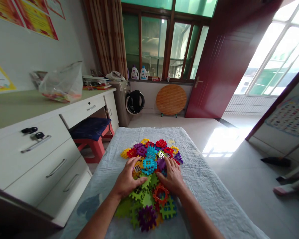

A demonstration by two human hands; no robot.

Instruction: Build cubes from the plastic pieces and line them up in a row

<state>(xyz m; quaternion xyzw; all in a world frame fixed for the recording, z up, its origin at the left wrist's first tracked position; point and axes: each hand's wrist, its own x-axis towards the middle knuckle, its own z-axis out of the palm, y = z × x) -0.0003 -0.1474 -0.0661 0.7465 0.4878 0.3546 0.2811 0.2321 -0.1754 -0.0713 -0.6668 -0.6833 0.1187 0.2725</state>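
Observation:
A loose heap of colourful plastic interlocking building pieces (149, 166) lies on the cloth-covered table. My left hand (128, 179) rests on its left side, fingers over yellow-orange pieces (137, 167) and thumb stretched across the green ones (147, 199). On the right side lies my right hand (171, 176), fingers spread near a purple piece (161, 163). Between the hands sits a light-blue piece (149, 166). Closer to me are an orange-red ring-shaped piece (161, 194) and a dark purple one (147, 218). Neither hand visibly grips a piece.
A pale blue cloth (201, 186) covers the table. To the left stands a white desk (47, 146) with a plastic bag (64, 83) on top, and a red stool (94, 142) beside it. Behind are a washing machine (121, 103) and a round wooden tabletop (171, 99).

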